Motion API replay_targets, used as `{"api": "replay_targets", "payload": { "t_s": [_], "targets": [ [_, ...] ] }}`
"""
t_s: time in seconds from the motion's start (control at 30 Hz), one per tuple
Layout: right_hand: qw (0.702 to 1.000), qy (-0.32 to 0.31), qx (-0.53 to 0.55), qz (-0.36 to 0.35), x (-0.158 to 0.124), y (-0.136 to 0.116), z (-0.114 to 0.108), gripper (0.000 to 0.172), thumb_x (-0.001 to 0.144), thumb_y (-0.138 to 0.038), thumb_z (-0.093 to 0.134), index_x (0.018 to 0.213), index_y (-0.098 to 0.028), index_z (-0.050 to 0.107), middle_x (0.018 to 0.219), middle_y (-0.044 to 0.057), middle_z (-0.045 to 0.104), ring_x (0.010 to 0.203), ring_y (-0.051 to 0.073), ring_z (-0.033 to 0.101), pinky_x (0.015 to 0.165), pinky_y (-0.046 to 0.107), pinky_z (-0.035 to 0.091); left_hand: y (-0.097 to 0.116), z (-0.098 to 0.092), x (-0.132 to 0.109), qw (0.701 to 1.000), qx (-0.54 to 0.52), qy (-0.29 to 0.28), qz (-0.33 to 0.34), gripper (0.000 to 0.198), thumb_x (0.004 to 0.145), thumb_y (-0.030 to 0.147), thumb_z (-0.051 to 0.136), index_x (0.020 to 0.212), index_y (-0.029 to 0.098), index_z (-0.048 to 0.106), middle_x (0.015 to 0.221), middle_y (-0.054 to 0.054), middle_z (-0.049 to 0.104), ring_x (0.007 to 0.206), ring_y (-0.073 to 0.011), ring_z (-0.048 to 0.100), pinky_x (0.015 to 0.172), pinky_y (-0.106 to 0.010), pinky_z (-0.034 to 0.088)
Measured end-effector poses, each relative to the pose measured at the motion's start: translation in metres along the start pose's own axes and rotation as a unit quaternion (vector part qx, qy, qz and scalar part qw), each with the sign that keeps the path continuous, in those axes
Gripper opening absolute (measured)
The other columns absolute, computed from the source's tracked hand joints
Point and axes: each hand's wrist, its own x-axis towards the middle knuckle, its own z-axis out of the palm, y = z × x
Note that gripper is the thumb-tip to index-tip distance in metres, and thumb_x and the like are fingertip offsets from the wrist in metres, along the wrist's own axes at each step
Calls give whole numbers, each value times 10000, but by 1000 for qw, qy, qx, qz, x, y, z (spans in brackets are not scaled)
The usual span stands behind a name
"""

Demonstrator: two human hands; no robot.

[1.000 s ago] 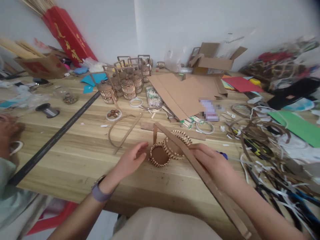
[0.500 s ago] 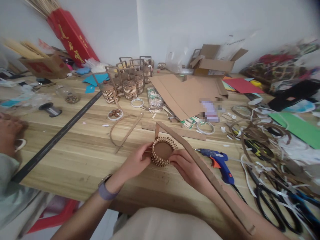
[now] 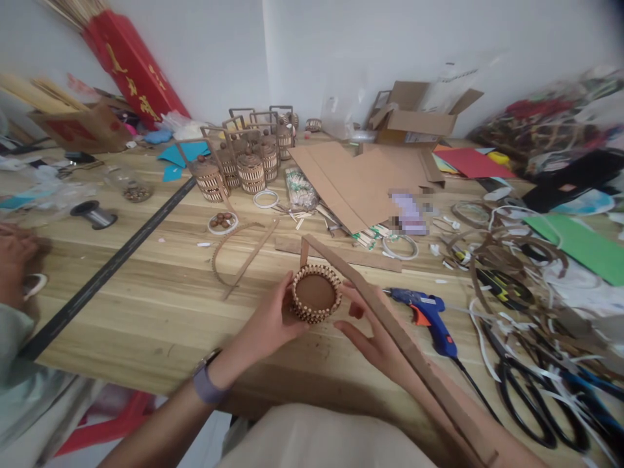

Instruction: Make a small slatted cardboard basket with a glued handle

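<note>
A small round basket [image 3: 316, 292] with a brown base and a wall of short light and dark pieces sits in front of me, its mouth tilted toward me. My left hand [image 3: 273, 318] grips its left side, thumb at the front and fingers behind. On the other side, my right hand [image 3: 368, 331] has thumb and fingers apart, fingertips close to the rim. From the basket's far edge a brown cardboard strip [image 3: 361, 279] rises, bends and runs back over my right forearm. The blue glue gun [image 3: 424, 312] lies to the right of that hand.
Finished lidded baskets [image 3: 251, 172] with handles stand at the back. Cardboard sheets [image 3: 351, 188] lie in the middle, near a tape roll [image 3: 400, 247]. Black scissors [image 3: 526, 403] and tangled strips crowd the right. A co-worker's hand [image 3: 19, 260] rests at the left beyond a black strip [image 3: 112, 266].
My right hand has loosened from the basket, its thumb and fingers spreading apart. My left hand has wrapped further around the basket, which has shifted slightly left and tilted.
</note>
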Motion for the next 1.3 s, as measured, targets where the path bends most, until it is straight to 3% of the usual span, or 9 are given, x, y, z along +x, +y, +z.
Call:
{"api": "replay_targets", "payload": {
  "t_s": [0.07, 0.17, 0.33, 0.5, 0.73, 0.83, 0.93, 1.1, 1.3],
  "targets": [
    [998, 22, 17, 65, -5, 10, 4, 580, 877, -219, 647, 1415, -299, 447, 1253, 107, 591, 826, 193, 646, 805, 395, 570, -8, 5, -2, 1000, 19, 5, -6, 1095, 712, 305, 794, 1548, 204, 94, 1586, -195, 292, 1438, -343, 353, 1173, -541, 324],
    [990, -12, 70, 124, -8, 25, 22, 630, 833, -201, 666, 1418, -260, 438, 1192, 105, 610, 770, 179, 640, 711, 354, 578, -16, 12, -1, 998, 61, 25, 5, 1166, 686, 316, 835, 1555, 202, 66, 1611, -202, 224, 1474, -361, 268, 1198, -562, 249],
    [977, -43, 140, 156, -2, 35, 47, 626, 807, -217, 680, 1396, -236, 468, 1168, 101, 633, 820, 195, 658, 726, 333, 574, -13, 18, 12, 993, 71, 56, 74, 940, 718, 259, 816, 1490, 211, 282, 1504, -172, 424, 1405, -343, 395, 1170, -541, 305],
    [985, 9, 91, 147, 8, 42, 39, 613, 808, -228, 684, 1389, -253, 488, 1086, 84, 648, 762, 192, 640, 746, 355, 564, 8, 15, 39, 989, 83, 35, 121, 701, 731, 239, 810, 1344, 201, 471, 1354, -150, 562, 1314, -336, 493, 1119, -518, 375],
    [974, 9, 109, 198, 26, 54, 23, 462, 789, -255, 678, 1231, -171, 570, 879, 69, 678, 726, 217, 657, 654, 346, 556, 10, 16, 74, 982, 114, -4, 150, 915, 683, 168, 837, 1457, 199, 349, 1449, -162, 498, 1337, -314, 477, 1114, -481, 397],
    [971, 9, 117, 210, 20, 54, 21, 457, 796, -289, 676, 1224, -185, 555, 846, 51, 673, 698, 212, 657, 631, 342, 558, 8, -2, 72, 960, 250, 16, 122, 813, 747, 225, 797, 1449, 180, 391, 1472, -160, 481, 1341, -289, 478, 1099, -433, 423],
    [974, 18, 103, 199, 8, 53, 17, 485, 818, -308, 654, 1271, -201, 516, 918, 65, 660, 729, 217, 663, 644, 358, 571, 7, -38, 62, 898, 430, 86, 30, 353, 913, 240, 583, 1259, 176, 604, 1305, -127, 622, 1239, -261, 559, 1070, -408, 433],
    [984, 25, 60, 168, -2, 43, 8, 440, 852, -305, 634, 1279, -249, 544, 1005, 83, 654, 766, 210, 660, 678, 354, 576, -3, -88, 48, 849, 498, 146, -98, 220, 846, 196, 534, 874, 94, 727, 945, -221, 695, 941, -363, 666, 848, -470, 501],
    [986, 50, 49, 151, -4, 38, 9, 361, 892, -357, 587, 1237, -250, 593, 1165, 104, 623, 774, 182, 659, 639, 313, 575, -5, -101, 59, 850, 479, 151, -160, 164, 713, 208, 610, 551, 191, 634, 651, -121, 692, 734, -304, 688, 645, -334, 460]
  ]
}}
